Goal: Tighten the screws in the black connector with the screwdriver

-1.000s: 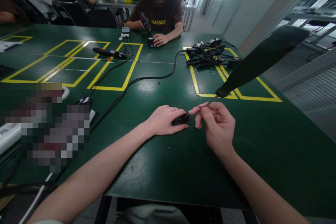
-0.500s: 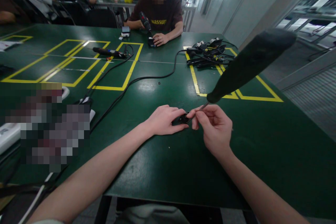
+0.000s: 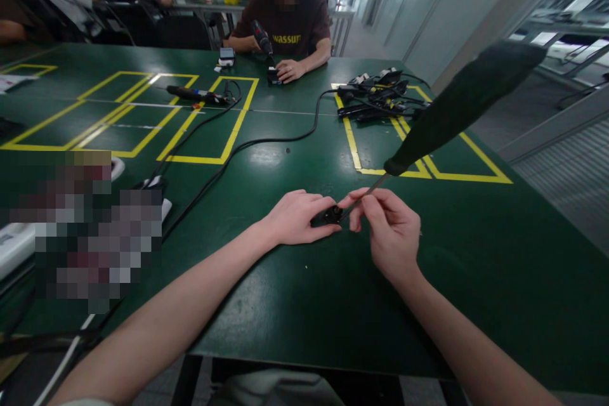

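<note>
On the green table, my left hand (image 3: 304, 219) is closed around a small black part (image 3: 326, 216) and keeps it low against the surface. Its fingers cover most of the part, so its exact kind cannot be made out. My right hand (image 3: 392, 228) pinches the thin metal shaft of a screwdriver (image 3: 461, 108) between thumb and fingers. The screwdriver's large dark handle slants up to the right, above the hand. Its shaft slopes down left toward the open end of the black part; whether the tip touches it is hidden by my fingers.
Across the table (image 3: 266, 292), a co-worker (image 3: 299, 25) holds a power screwdriver over a small black piece. A bundle of black cables (image 3: 375, 98) lies at the back right. Another corded driver (image 3: 197, 94) rests among yellow tape outlines. White power strips (image 3: 16, 244) stand at the left.
The screwdriver has shifted slightly up and to the right, with more of its shaft showing above my right fingers. My left hand and the black part stay in place.
</note>
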Tool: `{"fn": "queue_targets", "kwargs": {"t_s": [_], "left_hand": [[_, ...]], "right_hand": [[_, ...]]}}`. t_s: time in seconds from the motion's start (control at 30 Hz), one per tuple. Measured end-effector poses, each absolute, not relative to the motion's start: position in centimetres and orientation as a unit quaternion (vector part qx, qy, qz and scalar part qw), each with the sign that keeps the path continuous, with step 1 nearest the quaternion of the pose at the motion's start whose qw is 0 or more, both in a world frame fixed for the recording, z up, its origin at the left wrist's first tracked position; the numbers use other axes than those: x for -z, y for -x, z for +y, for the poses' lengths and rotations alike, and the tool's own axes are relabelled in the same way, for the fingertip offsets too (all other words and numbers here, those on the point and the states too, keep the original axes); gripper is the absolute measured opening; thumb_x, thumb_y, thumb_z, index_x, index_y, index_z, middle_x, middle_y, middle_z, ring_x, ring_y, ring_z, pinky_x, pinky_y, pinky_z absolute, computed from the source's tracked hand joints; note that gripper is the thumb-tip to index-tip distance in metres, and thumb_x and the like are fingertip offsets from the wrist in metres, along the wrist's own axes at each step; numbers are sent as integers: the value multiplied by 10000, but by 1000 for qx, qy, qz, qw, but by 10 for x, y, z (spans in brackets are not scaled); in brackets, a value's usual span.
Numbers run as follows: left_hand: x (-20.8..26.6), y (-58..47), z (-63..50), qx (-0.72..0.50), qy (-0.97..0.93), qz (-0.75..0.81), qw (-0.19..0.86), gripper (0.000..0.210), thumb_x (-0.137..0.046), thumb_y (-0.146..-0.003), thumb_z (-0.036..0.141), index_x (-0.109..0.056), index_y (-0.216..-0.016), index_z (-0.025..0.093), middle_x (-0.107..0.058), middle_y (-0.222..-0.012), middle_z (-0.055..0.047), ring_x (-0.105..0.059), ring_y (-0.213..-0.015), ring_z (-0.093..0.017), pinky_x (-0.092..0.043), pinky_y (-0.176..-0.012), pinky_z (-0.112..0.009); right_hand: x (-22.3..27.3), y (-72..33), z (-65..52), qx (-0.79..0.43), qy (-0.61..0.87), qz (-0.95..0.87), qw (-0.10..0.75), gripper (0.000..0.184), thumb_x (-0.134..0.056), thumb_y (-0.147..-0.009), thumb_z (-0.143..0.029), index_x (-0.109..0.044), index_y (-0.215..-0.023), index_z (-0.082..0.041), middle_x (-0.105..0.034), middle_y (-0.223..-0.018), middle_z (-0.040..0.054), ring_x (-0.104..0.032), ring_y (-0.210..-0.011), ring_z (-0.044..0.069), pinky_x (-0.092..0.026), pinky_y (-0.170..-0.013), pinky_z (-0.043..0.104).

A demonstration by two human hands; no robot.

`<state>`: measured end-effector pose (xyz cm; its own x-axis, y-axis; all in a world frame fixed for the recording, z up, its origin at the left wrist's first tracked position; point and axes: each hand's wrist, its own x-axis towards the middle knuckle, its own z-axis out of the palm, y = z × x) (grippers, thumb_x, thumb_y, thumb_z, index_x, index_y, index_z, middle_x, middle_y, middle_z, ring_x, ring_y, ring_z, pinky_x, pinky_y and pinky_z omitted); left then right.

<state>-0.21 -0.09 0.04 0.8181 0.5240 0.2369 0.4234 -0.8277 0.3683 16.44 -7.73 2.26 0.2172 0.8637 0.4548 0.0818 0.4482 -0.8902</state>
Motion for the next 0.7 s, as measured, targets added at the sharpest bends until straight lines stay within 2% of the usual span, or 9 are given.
{"fn": "queue_targets", "kwargs": {"t_s": [0.17,0.3,0.53,0.7], "left_hand": [[-1,2,-1,-168,-940,255,154,330,-595,-975,501,-653,-1106,203,-747,-879,-22,-718,-831,-195,-440,-751,-308],[-3,1,-2,-171,-934,262,170,309,-610,-951,495,-653,-997,192,-727,-829,-16,-703,-789,-194,-426,-718,-309],[-7,-5,-10,-174,-908,305,227,173,-602,-923,375,-644,-917,208,-706,-810,10,-684,-809,-183,-393,-746,-313],[-8,-7,-13,-168,-898,316,254,163,-604,-920,362,-627,-877,207,-685,-789,25,-664,-804,-170,-378,-758,-315]], "right_hand": [[-22,-164,-77,-306,419,-541,662,189,-724,-960,-395,-704,-985,-209,-769,-799,20,-591,-490,100,-511,-457,232],[-21,-163,-77,-305,422,-531,669,208,-739,-950,-386,-649,-892,-208,-767,-770,14,-581,-470,95,-501,-447,222],[-22,-163,-78,-322,408,-551,652,248,-701,-978,-438,-725,-925,-198,-754,-770,28,-592,-492,104,-506,-465,242],[-23,-163,-80,-318,417,-556,645,250,-696,-980,-441,-732,-924,-200,-749,-762,26,-593,-493,110,-507,-465,252]]}}
